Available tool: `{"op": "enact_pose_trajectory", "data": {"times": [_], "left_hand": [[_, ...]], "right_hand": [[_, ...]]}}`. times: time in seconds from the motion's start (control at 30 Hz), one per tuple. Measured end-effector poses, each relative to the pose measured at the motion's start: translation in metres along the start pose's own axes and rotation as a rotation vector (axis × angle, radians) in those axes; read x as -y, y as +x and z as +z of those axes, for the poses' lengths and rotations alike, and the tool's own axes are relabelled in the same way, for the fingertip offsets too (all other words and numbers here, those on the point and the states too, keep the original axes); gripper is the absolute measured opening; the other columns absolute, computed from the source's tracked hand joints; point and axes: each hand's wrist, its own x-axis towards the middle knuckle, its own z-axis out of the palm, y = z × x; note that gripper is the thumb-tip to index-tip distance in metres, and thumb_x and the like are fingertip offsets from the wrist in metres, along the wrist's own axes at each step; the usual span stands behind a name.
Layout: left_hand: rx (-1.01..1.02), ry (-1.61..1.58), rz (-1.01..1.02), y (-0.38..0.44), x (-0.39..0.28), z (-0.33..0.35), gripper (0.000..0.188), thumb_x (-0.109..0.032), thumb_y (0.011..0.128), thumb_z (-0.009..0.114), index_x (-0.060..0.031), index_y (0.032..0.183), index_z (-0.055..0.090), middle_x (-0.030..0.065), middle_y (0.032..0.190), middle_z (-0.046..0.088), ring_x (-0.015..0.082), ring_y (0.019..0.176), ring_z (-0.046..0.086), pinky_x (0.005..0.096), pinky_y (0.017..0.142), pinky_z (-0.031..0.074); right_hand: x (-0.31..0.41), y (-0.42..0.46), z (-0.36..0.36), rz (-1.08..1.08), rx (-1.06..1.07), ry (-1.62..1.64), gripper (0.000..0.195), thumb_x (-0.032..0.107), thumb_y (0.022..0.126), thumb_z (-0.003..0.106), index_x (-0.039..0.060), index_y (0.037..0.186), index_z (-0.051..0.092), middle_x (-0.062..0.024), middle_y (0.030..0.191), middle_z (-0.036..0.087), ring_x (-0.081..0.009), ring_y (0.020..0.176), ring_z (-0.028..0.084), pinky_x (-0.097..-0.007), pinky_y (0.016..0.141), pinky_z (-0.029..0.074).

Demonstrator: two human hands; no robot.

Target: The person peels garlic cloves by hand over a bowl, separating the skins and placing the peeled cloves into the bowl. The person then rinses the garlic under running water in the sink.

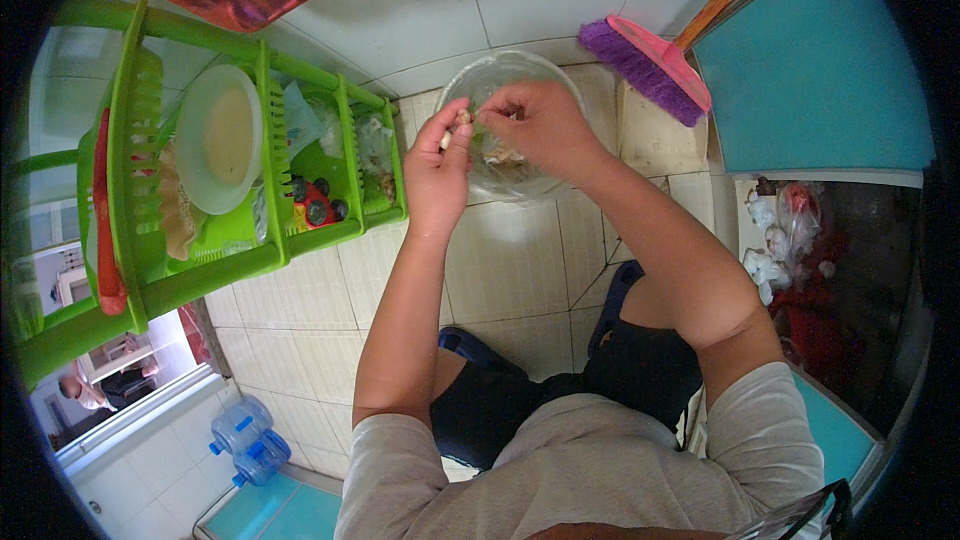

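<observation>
My left hand (442, 157) pinches a small pale brown piece (464, 116) between thumb and index finger, and a whitish piece (446, 140) sits by its curled fingers. The kind of either piece is too small to tell. My right hand (532, 124) is close beside it, thumb and fingers drawn together near the brown piece; whether they grip anything is hidden. Both hands are over a round bin (517, 191) lined with a clear plastic bag, which holds pale brown scraps (502, 156) and some green bits.
A green plastic shelf rack (277, 251) at the left holds a white bowl (221, 139) and a red toy (319, 210). A purple-bristled broom (652, 67) leans by a dustpan (660, 142) and a teal cabinet door (810, 75). Blue water bottles (251, 439) stand lower left; a person (86, 394) is beyond the opening.
</observation>
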Motion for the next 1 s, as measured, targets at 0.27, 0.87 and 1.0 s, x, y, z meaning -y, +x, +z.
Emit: {"op": "enact_pose_trajectory", "data": {"times": [0.27, 0.87, 1.0], "left_hand": [[-0.009, 0.437, 0.375, -0.002, -0.005, 0.001, 0.029, -0.007, 0.096, 0.065, -0.0074, 0.125, 0.067, 0.0074, 0.108, 0.067, 0.0162, 0.090, 0.063, 0.0275, 0.081, 0.051], [0.016, -0.772, -0.262, -0.005, -0.014, 0.003, 0.033, -0.010, 0.105, 0.052, -0.0068, 0.137, 0.056, 0.0064, 0.115, 0.066, 0.0054, 0.065, 0.040, 0.0216, 0.058, 0.039], [0.033, -0.908, -0.291, -0.004, -0.012, 0.000, 0.034, -0.011, 0.105, 0.051, -0.0068, 0.138, 0.054, 0.0046, 0.109, 0.065, 0.0054, 0.066, 0.042, 0.0215, 0.058, 0.039]], "right_hand": [[-0.002, -0.001, 0.000, 0.017, 0.021, -0.046, 0.023, 0.027, 0.081, 0.073, 0.0048, 0.086, 0.073, -0.0138, 0.081, 0.072, -0.0272, 0.072, 0.071, -0.0387, 0.067, 0.055], [0.001, -0.002, 0.010, 0.071, -0.076, 0.055, 0.011, 0.012, 0.080, 0.069, 0.0040, 0.077, 0.061, -0.0017, 0.067, 0.058, -0.0104, 0.063, 0.054, -0.0296, 0.058, 0.044], [-0.001, -0.002, 0.012, 0.031, -0.106, 0.031, 0.018, 0.020, 0.078, 0.072, 0.0041, 0.077, 0.064, -0.0101, 0.067, 0.063, -0.0211, 0.060, 0.061, -0.0368, 0.059, 0.049]]}}
